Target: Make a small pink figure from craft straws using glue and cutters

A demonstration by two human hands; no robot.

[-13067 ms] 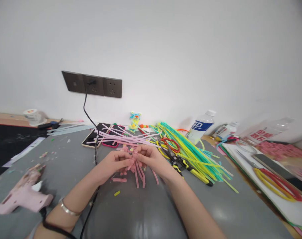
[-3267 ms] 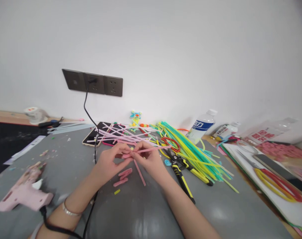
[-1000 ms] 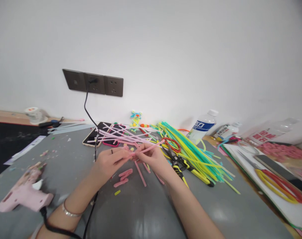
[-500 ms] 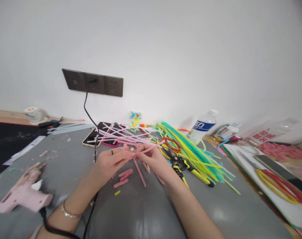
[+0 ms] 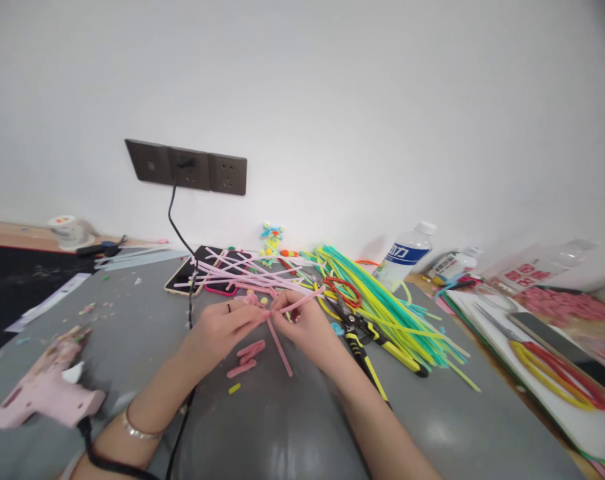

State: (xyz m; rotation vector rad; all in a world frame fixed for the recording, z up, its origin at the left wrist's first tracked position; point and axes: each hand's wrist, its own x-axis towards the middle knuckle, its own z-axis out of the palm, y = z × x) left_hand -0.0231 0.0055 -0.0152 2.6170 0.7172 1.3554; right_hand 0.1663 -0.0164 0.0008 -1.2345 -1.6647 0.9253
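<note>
My left hand [image 5: 222,328] and my right hand [image 5: 302,325] meet over the grey table [image 5: 262,427], both pinched on one pink pipe cleaner [image 5: 297,303]. Its far end sticks up to the right, and another length [image 5: 281,341] slants down onto the table from my fingertips. Two short folded pink pieces [image 5: 246,356] lie just under my left hand. A loose pile of pink pipe cleaners [image 5: 232,272] lies behind my hands, partly over two phones [image 5: 186,275].
A pink glue gun [image 5: 42,390] lies at the left with its black cord [image 5: 175,220] running to the wall sockets. Right of my hands are yellow-handled pliers [image 5: 365,347], green and yellow pipe cleaners [image 5: 382,300], a water bottle [image 5: 405,252] and a white board [image 5: 547,373] with red and yellow rings.
My fingers have shifted slightly on the pink pipe cleaner and its raised end has dipped a little. Earlier, the bundle of bent pink pieces I held gave way to this single length.
</note>
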